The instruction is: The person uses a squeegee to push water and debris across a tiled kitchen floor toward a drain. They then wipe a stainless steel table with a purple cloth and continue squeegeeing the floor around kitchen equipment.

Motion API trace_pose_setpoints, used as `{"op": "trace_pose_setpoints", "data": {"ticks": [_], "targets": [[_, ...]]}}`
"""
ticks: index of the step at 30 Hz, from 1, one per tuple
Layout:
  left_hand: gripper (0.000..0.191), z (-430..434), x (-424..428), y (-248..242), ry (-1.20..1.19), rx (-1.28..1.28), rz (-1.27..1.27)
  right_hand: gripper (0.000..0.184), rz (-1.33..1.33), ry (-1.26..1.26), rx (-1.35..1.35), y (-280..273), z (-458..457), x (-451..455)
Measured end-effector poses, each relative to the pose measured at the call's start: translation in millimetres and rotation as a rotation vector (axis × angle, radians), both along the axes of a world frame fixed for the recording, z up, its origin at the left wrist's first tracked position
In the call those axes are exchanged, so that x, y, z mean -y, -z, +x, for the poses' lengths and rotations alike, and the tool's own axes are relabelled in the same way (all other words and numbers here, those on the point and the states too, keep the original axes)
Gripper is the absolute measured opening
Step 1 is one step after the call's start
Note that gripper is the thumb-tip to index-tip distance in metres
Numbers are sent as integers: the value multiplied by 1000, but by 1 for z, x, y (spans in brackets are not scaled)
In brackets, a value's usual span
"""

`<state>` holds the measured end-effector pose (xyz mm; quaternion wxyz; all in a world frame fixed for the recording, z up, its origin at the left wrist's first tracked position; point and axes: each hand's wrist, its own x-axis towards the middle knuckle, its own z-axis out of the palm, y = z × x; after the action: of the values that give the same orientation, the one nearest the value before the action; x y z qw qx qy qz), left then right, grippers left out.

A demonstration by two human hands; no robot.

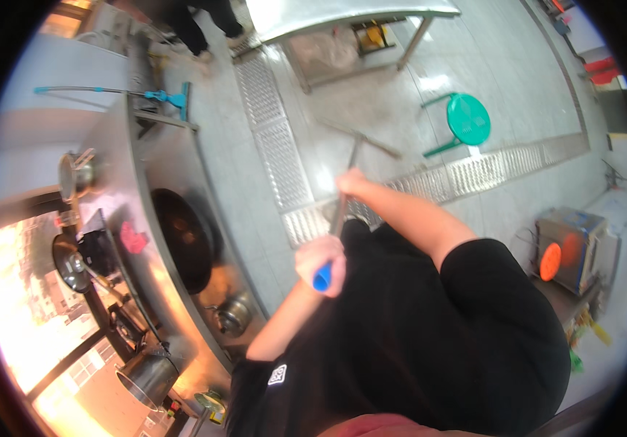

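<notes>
Both my hands grip the long metal handle [341,212] of a floor squeegee. My left hand [319,262] is wrapped around its top end, where a blue hollow cap [322,277] sticks out. Lower on the shaft, my right hand [351,181] is closed around it with the arm stretched forward. The squeegee's wide head [376,143] lies on the grey tiled floor [340,109], slanting across it, and one end looks blurred. Metal drain grates [278,155] run along the floor to the left of the head and between it and my feet.
A green plastic stool [469,119] stands right of the squeegee head. Ahead is a steel table [346,16]; a person's dark-trousered legs [193,33] are beside it. Left is a steel counter with a large wok [179,240] and a blue squeegee [168,98] leaning at its end.
</notes>
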<state>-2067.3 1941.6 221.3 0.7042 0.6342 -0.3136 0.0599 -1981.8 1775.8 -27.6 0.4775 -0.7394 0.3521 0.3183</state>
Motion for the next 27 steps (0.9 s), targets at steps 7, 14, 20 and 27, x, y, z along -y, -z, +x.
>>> {"op": "trace_pose_setpoints", "data": {"ticks": [7, 14, 20, 27], "targets": [[6, -76, 58, -59, 29, 18, 221, 20, 225, 76, -19, -51, -68, 33], [7, -143, 159, -95, 102, 127, 384, 13, 343, 18, 4, -69, -143, 114], [18, -156, 269, -158, 417, 218, 359, 10, 857, 40, 473, -129, -223, 239], [49, -146, 350, -77, 437, 8, 598, 15, 583, 162, 224, -203, -326, 385]]}}
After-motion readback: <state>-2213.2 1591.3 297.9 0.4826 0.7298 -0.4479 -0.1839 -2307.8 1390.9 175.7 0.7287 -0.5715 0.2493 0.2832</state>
